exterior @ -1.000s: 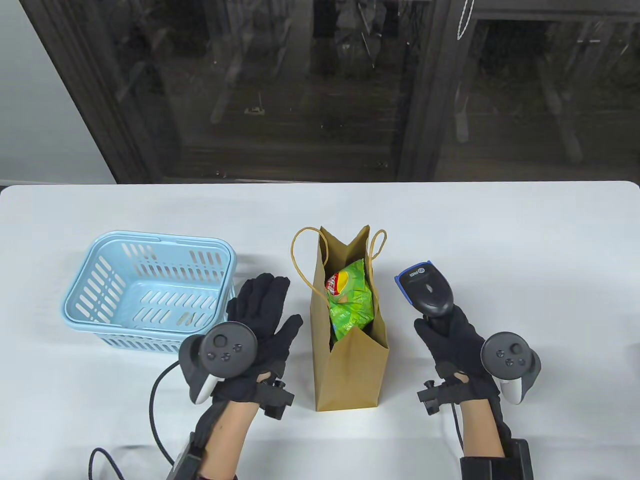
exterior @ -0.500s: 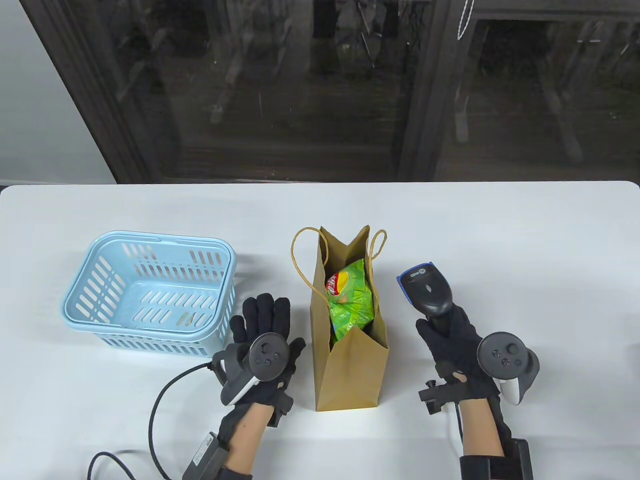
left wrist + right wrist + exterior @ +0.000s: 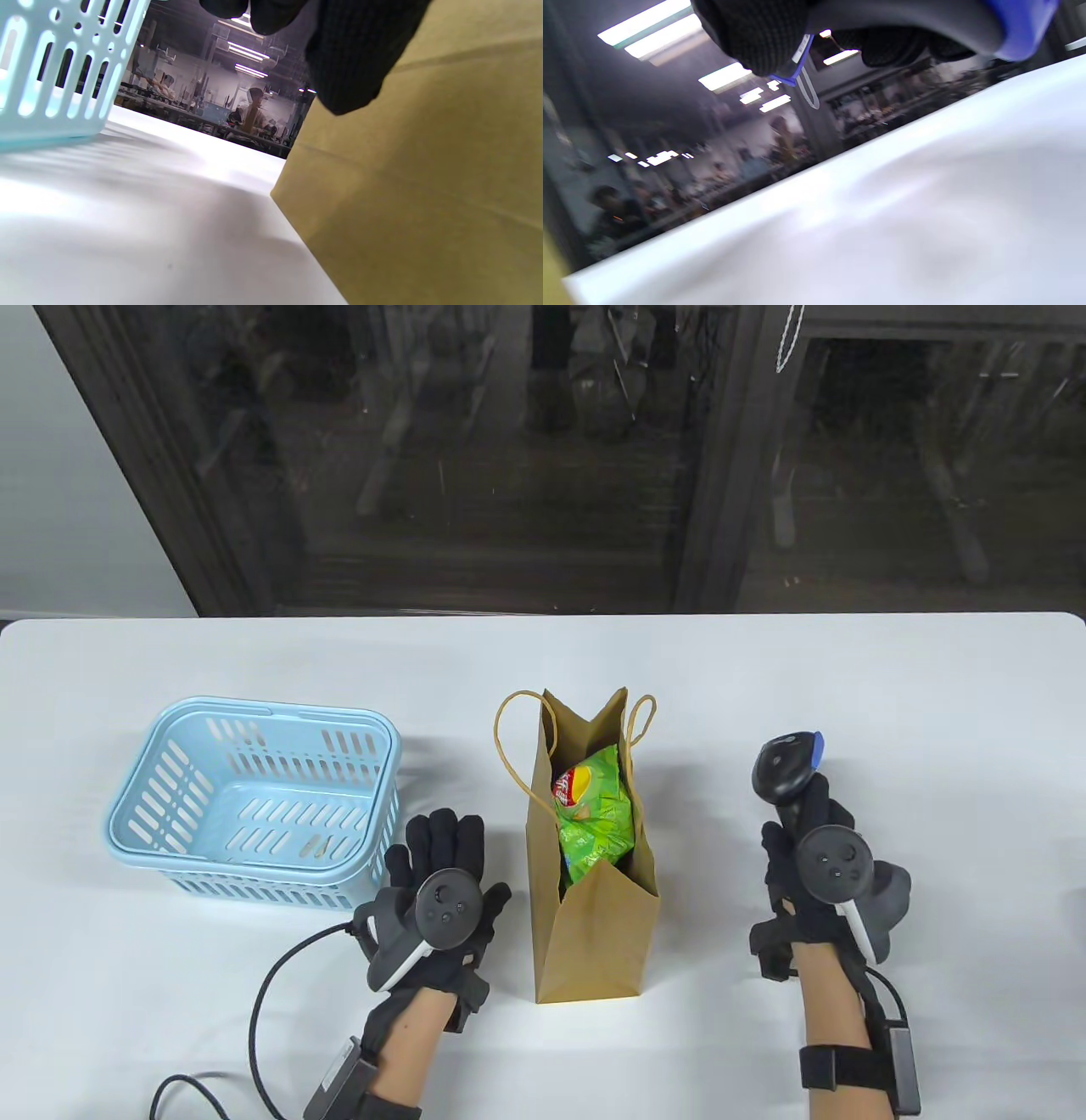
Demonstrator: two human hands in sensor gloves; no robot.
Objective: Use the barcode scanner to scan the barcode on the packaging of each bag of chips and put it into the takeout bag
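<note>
A brown paper takeout bag (image 3: 594, 925) stands upright in the middle of the table, and a green bag of chips (image 3: 594, 814) sits inside its open top. My right hand (image 3: 802, 848) grips the handle of a black barcode scanner (image 3: 785, 768) to the right of the bag, with the scanner's blue-edged head turned to the right. My left hand (image 3: 445, 857) lies flat with straight fingers between the basket and the takeout bag (image 3: 424, 190), holding nothing. In the right wrist view the scanner (image 3: 925, 17) shows along the top edge under my gloved fingers (image 3: 746, 38).
A light blue plastic basket (image 3: 254, 802) with slotted walls stands at the left, and nothing shows inside it. A black cable (image 3: 263, 1010) runs from my left wrist toward the front edge. Dark glass panels rise behind the table's far edge.
My right hand has turned the scanner so its head points right and has shifted slightly right. My left hand has drawn back toward me and lower beside the bag.
</note>
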